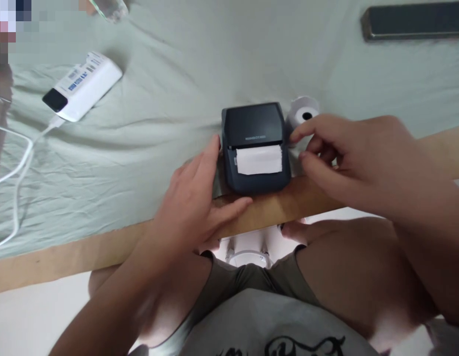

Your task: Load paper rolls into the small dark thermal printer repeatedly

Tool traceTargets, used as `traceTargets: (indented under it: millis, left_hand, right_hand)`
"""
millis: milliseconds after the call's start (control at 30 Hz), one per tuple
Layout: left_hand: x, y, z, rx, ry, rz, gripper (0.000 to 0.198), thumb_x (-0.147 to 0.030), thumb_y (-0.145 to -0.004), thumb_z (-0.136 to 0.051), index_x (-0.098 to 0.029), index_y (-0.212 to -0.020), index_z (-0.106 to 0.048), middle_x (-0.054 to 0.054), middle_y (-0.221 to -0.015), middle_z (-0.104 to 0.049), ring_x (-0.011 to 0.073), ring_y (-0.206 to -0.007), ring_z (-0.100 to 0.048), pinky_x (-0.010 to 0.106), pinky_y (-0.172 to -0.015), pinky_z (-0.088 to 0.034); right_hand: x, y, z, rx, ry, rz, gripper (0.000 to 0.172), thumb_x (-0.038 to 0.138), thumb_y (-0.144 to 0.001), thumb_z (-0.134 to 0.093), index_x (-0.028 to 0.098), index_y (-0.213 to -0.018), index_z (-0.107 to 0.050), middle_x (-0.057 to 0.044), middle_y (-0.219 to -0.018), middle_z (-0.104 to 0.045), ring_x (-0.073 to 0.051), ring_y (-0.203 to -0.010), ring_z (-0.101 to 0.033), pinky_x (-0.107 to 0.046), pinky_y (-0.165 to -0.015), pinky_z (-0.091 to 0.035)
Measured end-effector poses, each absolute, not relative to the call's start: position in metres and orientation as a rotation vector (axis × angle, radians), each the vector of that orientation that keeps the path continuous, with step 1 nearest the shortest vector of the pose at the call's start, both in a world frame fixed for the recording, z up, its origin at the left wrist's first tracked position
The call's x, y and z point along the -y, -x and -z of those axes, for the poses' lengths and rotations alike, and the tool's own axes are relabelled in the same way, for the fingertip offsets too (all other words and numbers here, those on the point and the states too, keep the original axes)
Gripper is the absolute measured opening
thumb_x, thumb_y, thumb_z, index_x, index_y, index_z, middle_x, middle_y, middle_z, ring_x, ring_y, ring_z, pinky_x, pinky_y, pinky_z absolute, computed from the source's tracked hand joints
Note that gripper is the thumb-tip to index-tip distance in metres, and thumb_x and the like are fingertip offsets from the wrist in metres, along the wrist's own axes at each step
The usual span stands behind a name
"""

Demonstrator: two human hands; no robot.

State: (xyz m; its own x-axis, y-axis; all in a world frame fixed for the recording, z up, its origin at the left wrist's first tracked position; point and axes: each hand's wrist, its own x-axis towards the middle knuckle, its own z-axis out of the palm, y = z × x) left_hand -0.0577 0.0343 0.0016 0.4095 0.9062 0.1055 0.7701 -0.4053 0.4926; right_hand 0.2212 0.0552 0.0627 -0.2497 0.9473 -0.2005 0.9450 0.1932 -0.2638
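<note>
A small dark portable printer point(253, 123) lies near the front edge of the table, with a short strip of white paper point(259, 159) sticking out of its slot. Against the printer's left side rest the outstretched fingers of my left hand point(194, 198), its thumb spread along the front edge. My right hand point(348, 153) is at the other side: the index finger reaches to the printer's right edge, the remaining fingers are bent, and the thumb stands apart. Neither hand grasps anything. Just behind my right fingertips stands a white paper roll point(302, 110), partly hidden by the hand.
A pale green cloth point(170, 89) with creases covers the table, bordered by a wooden edge point(84, 252). On the left lies a white block with a black end point(86, 86), a white cable point(20, 198) plugged in. A dark flat object point(415, 21) is at upper right, a clear object point(111, 9) at upper left.
</note>
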Motion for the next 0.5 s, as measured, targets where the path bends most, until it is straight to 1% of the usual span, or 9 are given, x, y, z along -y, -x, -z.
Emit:
traceTargets:
  millis: [67,167,233,300,333,367,433,467,500]
  left_hand:
    - [-0.036,0.058,0.002,-1.399,-2.322,-0.502,0.105,-0.063,-0.097,-0.088,-0.021,-0.180,-0.040,0.021,-0.167,-0.071,0.0476,-0.153,-0.071,0.065,-0.126,-0.061]
    - [-0.036,0.056,0.003,-1.394,-2.339,-0.464,0.098,-0.063,-0.104,-0.082,-0.018,-0.181,-0.039,0.021,-0.167,-0.071,0.0480,-0.154,-0.070,0.066,-0.129,-0.059]
    - [-0.033,0.054,0.002,-1.414,-2.353,-0.464,0.092,-0.062,-0.108,-0.076,-0.018,-0.181,-0.039,0.020,-0.166,-0.071,0.0470,-0.153,-0.072,0.064,-0.129,-0.060]
    - [-0.027,0.053,0.000,-1.436,-2.381,-0.491,0.091,-0.066,-0.107,-0.077,-0.020,-0.178,-0.044,0.018,-0.161,-0.075,0.0468,-0.148,-0.075,0.062,-0.126,-0.063]
    - [-0.024,0.053,-0.001,-1.438,-2.399,-0.517,0.092,-0.069,-0.104,-0.081,-0.021,-0.175,-0.048,0.018,-0.156,-0.078,0.0473,-0.144,-0.077,0.062,-0.124,-0.064]
    - [-0.021,0.053,-0.002,-1.452,-2.402,-0.502,0.090,-0.067,-0.104,-0.082,-0.019,-0.173,-0.050,0.019,-0.153,-0.080,0.0471,-0.142,-0.078,0.062,-0.123,-0.065]
    - [-0.016,0.052,-0.004,-1.458,-2.400,-0.484,0.084,-0.061,-0.104,-0.085,-0.015,-0.168,-0.054,0.021,-0.146,-0.083,0.0460,-0.139,-0.080,0.062,-0.122,-0.065]
    - [-0.014,0.051,-0.004,-1.458,-2.396,-0.480,0.081,-0.056,-0.105,-0.084,-0.014,-0.166,-0.055,0.022,-0.146,-0.083,0.0449,-0.139,-0.080,0.061,-0.124,-0.064]
    - [-0.012,0.051,-0.004,-1.454,-2.394,-0.488,0.078,-0.054,-0.106,-0.083,-0.013,-0.166,-0.054,0.022,-0.148,-0.082,0.0440,-0.140,-0.080,0.061,-0.125,-0.063]
  right_hand:
    - [-0.057,-0.219,-0.059,2.557,1.998,-0.523,0.030,0.035,-0.105,-0.046,0.022,-0.114,-0.072,-0.010,-0.084,-0.074,-0.026,-0.073,-0.062,-0.036,-0.072,-0.034]
    - [-0.056,-0.214,-0.049,2.694,1.997,-0.431,0.026,0.031,-0.103,-0.043,0.021,-0.098,-0.066,-0.013,-0.079,-0.069,-0.026,-0.069,-0.054,-0.037,-0.071,-0.028]
    - [-0.054,-0.213,-0.043,2.691,1.916,-0.351,0.022,0.029,-0.101,-0.043,0.022,-0.093,-0.062,-0.011,-0.072,-0.063,-0.023,-0.064,-0.046,-0.037,-0.070,-0.024]
    - [-0.052,-0.213,-0.040,2.702,1.824,-0.313,0.018,0.028,-0.099,-0.043,0.023,-0.087,-0.056,-0.008,-0.065,-0.055,-0.021,-0.061,-0.041,-0.036,-0.067,-0.021]
    - [-0.052,-0.214,-0.039,2.718,1.804,-0.328,0.016,0.029,-0.098,-0.044,0.024,-0.084,-0.052,-0.007,-0.064,-0.053,-0.021,-0.060,-0.040,-0.036,-0.066,-0.021]
    - [-0.052,-0.215,-0.040,2.741,1.805,-0.370,0.015,0.030,-0.096,-0.047,0.025,-0.082,-0.049,-0.006,-0.062,-0.052,-0.020,-0.059,-0.039,-0.035,-0.064,-0.021]
    - [-0.051,-0.220,-0.041,2.730,1.802,-0.411,0.019,0.034,-0.094,-0.050,0.025,-0.077,-0.045,-0.004,-0.061,-0.053,-0.019,-0.057,-0.039,-0.033,-0.060,-0.021]
    - [-0.050,-0.222,-0.042,2.682,1.763,-0.389,0.021,0.036,-0.094,-0.051,0.025,-0.077,-0.047,-0.004,-0.060,-0.055,-0.019,-0.055,-0.040,-0.033,-0.058,-0.021]
    - [-0.049,-0.225,-0.043,2.610,1.700,-0.352,0.021,0.036,-0.097,-0.051,0.025,-0.079,-0.052,-0.003,-0.062,-0.058,-0.019,-0.055,-0.043,-0.033,-0.058,-0.022]
